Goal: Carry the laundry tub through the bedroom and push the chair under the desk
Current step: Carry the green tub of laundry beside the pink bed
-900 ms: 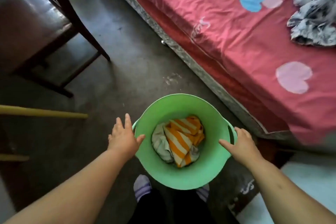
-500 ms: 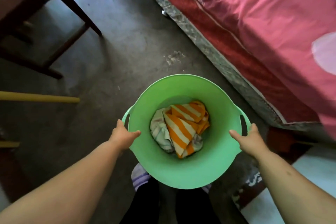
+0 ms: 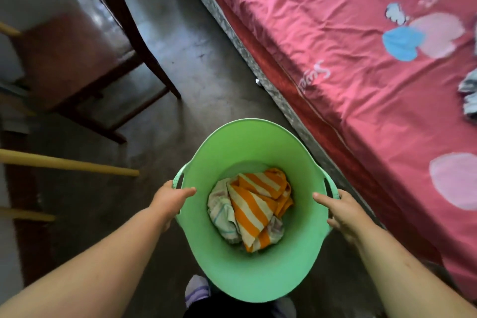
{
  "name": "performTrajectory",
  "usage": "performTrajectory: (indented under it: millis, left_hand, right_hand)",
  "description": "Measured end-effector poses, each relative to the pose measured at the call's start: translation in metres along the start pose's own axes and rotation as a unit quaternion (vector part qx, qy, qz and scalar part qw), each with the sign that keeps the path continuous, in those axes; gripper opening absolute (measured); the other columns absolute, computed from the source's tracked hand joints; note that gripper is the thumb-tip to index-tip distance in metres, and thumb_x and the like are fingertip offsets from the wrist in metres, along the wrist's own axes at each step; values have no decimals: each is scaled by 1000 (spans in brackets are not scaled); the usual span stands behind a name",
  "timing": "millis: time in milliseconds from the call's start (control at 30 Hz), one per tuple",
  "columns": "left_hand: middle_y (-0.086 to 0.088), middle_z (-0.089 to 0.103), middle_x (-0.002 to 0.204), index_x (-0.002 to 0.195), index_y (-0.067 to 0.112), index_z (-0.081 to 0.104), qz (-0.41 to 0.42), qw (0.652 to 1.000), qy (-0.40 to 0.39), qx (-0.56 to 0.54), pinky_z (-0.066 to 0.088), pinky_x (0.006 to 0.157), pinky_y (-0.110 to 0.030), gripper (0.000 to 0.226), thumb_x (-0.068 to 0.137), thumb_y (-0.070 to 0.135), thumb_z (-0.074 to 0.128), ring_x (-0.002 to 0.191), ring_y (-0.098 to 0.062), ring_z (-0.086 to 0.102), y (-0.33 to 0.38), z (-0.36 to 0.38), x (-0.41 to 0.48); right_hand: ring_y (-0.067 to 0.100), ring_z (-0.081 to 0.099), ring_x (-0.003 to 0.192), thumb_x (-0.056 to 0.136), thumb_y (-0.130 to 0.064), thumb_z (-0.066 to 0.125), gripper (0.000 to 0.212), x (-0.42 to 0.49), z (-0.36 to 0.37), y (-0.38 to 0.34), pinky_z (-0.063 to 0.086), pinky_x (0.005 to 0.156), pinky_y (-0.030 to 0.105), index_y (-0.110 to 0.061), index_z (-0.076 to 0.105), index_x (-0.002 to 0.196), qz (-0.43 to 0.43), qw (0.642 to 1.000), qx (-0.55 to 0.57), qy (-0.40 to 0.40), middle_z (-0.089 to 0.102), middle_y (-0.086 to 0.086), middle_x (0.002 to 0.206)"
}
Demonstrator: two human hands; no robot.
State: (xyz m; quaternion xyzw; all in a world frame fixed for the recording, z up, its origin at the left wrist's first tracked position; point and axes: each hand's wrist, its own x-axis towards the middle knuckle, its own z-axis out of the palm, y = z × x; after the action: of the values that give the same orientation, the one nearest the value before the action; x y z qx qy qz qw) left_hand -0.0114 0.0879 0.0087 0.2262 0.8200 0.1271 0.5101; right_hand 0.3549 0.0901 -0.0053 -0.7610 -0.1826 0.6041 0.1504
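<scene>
Carrying step: left hand (image 3: 167, 197) and right hand (image 3: 344, 210) each hold a firm grip on the laundry tub (image 3: 247, 276) rim, between bed (image 3: 361, 59) and chair (image 3: 77, 59). Next: advance, then free one hand for the chair.

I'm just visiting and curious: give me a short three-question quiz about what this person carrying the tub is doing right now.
1. True or false: both hands grip the green laundry tub.
2. Which lies in the tub? A) an orange-and-white striped cloth B) a pair of shoes C) a stack of plates
3. On which side of the person is the bed with the pink sheet?

Key
1. True: the left hand and the right hand each hold the rim beside a handle.
2. A: the striped cloth lies in the bottom, on a paler cloth.
3. The right side; the wooden chair stands to the left.
</scene>
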Motion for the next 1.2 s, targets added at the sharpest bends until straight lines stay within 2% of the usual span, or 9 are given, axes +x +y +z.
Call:
performTrajectory:
  millis: [200,367,467,567,667,767,867,1000,1200]
  left_hand:
    - [-10,67,109,127,6,53,33,998,16,-46,50,70,-34,47,86,24,67,91,-22,64,76,-53,17]
    - [-2,66,96,119,15,56,64,996,4,-64,45,63,-28,30,90,19,62,84,-15,61,151,-96,77]
    - [-11,68,110,121,8,57,55,995,5,-82,43,68,-31,31,91,15,59,87,-19,61,193,-110,121]
    - [-4,62,111,133,8,48,29,993,12,-110,40,77,-33,44,91,14,59,83,-16,55,224,-117,158]
    - [-11,54,134,146,8,36,-21,993,15,-112,38,92,-41,64,89,20,62,109,-28,53,246,-120,197]
    - [-19,40,152,154,10,19,-50,991,53,-112,35,111,-47,84,86,24,66,132,-37,45,256,-120,229]
    - [-22,27,158,158,18,1,-99,986,92,-100,32,114,-46,102,83,29,70,139,-39,36,262,-115,256]
    - [-26,28,153,158,22,3,-118,984,122,-50,34,110,-43,104,81,33,72,137,-41,36,265,-106,293]
    - [-23,30,155,157,19,10,-136,986,80,-60,35,113,-45,100,81,34,72,139,-40,37,251,-108,328]
  right_hand:
    - [31,62,118,81,-30,77,60,10,21,-136,46,96,46,-11,53,133,-81,995,-50,-19,64,13,129]
    - [32,50,129,77,-39,78,81,52,59,-254,40,108,47,-8,43,142,-133,981,-140,27,48,24,145]
    - [37,45,136,77,-36,78,93,83,88,-311,39,111,49,-3,30,149,-155,972,-171,37,42,24,151]
    - [39,40,140,76,-39,79,97,111,115,-353,36,114,51,-3,29,151,-156,959,-228,55,40,24,152]
    - [41,33,143,77,-38,78,102,148,141,-397,31,116,48,-1,20,153,-132,951,-276,46,31,27,155]
    - [42,34,141,78,-39,76,102,181,165,-428,32,114,43,-1,18,152,-119,937,-327,32,30,30,153]
    - [44,37,138,78,-42,75,99,214,190,-448,34,112,44,-2,21,151,-102,919,-380,23,32,30,151]
    - [44,37,137,77,-41,76,98,248,221,-461,35,113,45,-1,23,150,-88,904,-419,19,34,31,149]
    - [43,35,140,79,-42,73,97,267,240,-461,33,116,46,-5,22,153,-61,883,-465,-4,32,28,152]
